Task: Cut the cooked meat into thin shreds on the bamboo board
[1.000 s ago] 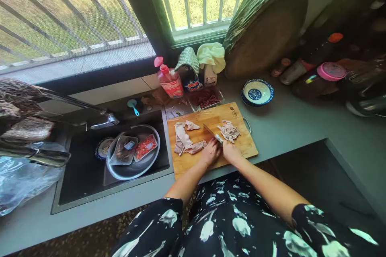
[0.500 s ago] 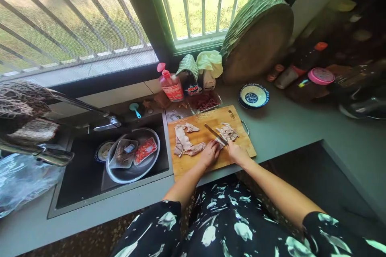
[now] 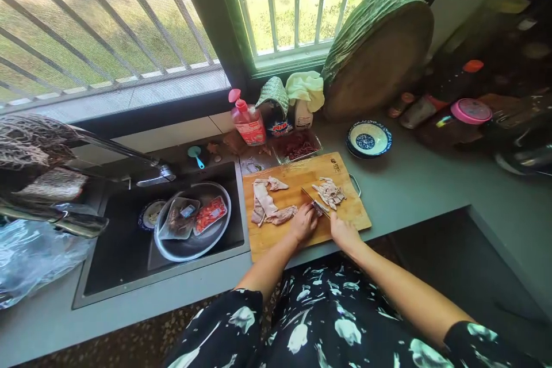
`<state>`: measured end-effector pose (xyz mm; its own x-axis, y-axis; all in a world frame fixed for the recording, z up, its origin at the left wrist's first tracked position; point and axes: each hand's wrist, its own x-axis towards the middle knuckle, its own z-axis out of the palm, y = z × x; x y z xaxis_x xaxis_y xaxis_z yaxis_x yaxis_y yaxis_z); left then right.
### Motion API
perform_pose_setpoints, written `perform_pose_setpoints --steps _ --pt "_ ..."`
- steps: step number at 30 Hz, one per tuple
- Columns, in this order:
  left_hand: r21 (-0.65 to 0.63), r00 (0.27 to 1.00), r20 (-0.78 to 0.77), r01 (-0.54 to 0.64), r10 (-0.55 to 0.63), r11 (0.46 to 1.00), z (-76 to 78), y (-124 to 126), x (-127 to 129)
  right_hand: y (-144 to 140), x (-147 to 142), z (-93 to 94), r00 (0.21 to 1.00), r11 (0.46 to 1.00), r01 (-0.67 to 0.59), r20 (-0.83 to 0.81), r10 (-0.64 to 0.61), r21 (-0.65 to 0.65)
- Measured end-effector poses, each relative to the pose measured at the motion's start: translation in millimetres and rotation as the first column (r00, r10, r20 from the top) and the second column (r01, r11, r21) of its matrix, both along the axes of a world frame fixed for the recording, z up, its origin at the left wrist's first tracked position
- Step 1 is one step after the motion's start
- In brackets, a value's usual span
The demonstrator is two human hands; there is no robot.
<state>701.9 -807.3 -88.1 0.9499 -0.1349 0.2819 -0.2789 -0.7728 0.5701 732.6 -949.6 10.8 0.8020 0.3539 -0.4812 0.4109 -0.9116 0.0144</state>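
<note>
You were partway through slicing meat. Your right hand [image 3: 342, 233] had its grip closed round the handle of the knife [image 3: 316, 202], the blade angled down to the bamboo cutting board [image 3: 302, 238]. Your left hand [image 3: 304, 222] lay just beside it, fingers curled and pressed on a pale strip of meat [image 3: 281, 214] to steady it. The next cut, I judge, called for fingertips tucked back from the edge and a firm hold, since the meat looked soft, wet and slippery.

Beyond the blade sat a small heap of cut slices [image 3: 330, 192]; to the left, longer uncut strips [image 3: 263, 198]. Further off on the grey worktop [image 3: 414, 184] stood a blue-and-white bowl [image 3: 368, 139] and a tray of red pieces [image 3: 297, 146], then a round wooden block [image 3: 379, 49] leaning at the window.
</note>
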Motion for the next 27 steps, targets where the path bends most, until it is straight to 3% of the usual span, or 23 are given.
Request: perform_pose_setpoints --steps 5,9,14,21,27 --pt "0.022 1.000 -0.011 0.020 -0.020 1.000 8.1 -1.1 1.6 26.1 34.2 1.7 0.998 0.994 -0.054 -0.030 0.057 0.090" --pt "0.042 0.999 -0.006 0.032 -0.032 0.999 18.4 1.3 -0.9 6.1 47.4 3.5 0.998 0.996 0.046 -0.053 -0.042 0.076" --pt "0.031 0.999 0.010 0.049 -0.050 0.998 21.8 6.8 -5.9 -18.3 17.6 8.4 0.998 0.993 0.057 -0.030 -0.055 0.102" --pt "0.034 0.998 -0.011 0.068 -0.067 0.997 13.2 5.8 -4.0 1.9 -11.0 2.2 1.000 0.999 0.014 -0.001 -0.014 0.043" --pt "0.032 0.998 -0.026 0.065 -0.064 0.997 9.0 5.4 -3.9 -32.0 -24.9 -0.1 0.999 1.000 -0.001 -0.050 0.002 0.022"
